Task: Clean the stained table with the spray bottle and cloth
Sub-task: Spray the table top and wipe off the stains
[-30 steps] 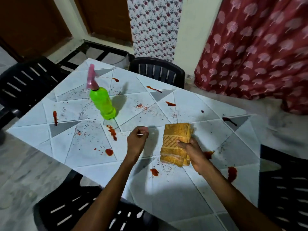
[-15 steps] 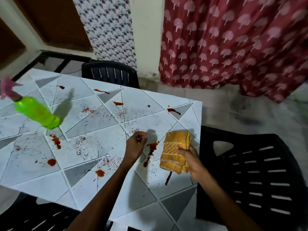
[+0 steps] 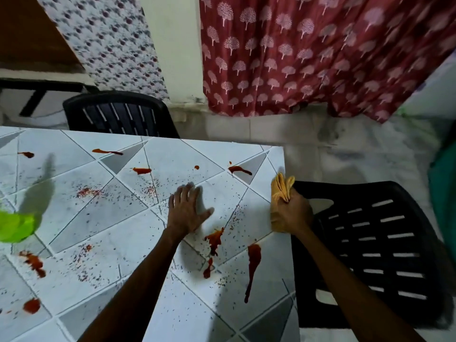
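Note:
The white tiled table point(image 3: 103, 213) carries red sauce stains point(image 3: 253, 260) and dark specks. My left hand point(image 3: 186, 211) lies flat on the tabletop with its fingers spread, just above a red smear point(image 3: 214, 240). My right hand point(image 3: 292, 213) grips the folded yellow cloth point(image 3: 281, 187) at the table's right edge, the cloth bunched upright in the fist. The green spray bottle point(image 3: 17, 227) is only partly in view at the far left edge; its top is cut off.
A black plastic chair point(image 3: 375, 248) stands right beside the table's right edge, under my right arm. Another black chair point(image 3: 118, 114) is tucked at the far side. A red patterned curtain point(image 3: 308, 53) hangs behind.
The view swung to the right, so the bottle slid to the left edge. My left hand went from curled to flat on the table. My right hand carried the cloth to the table's right edge.

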The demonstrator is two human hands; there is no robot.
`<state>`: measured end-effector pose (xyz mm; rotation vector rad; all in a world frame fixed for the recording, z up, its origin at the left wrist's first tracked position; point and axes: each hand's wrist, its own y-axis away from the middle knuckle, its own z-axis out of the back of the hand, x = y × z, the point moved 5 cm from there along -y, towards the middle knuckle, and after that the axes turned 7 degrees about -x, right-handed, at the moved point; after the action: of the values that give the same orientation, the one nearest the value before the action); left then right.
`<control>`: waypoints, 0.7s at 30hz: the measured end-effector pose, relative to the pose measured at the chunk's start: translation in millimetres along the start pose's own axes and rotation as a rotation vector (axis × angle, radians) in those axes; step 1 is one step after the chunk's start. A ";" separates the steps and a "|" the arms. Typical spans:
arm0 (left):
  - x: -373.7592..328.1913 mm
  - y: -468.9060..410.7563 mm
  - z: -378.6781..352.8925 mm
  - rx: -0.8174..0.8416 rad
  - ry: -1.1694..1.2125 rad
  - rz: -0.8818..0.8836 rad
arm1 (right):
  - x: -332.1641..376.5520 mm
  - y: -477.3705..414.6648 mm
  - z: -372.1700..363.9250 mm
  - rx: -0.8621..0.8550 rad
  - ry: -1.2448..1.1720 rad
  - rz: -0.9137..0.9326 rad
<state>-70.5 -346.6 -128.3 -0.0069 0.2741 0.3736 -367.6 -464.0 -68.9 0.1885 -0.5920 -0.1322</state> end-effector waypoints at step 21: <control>118.0 22.2 32.4 -0.192 0.120 0.016 | 169.2 79.7 -174.9 0.602 -0.209 0.262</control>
<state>35.5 -281.6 -127.5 -0.2160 0.3559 0.4154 -124.1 -392.2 -102.6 0.6824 -0.8485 0.2897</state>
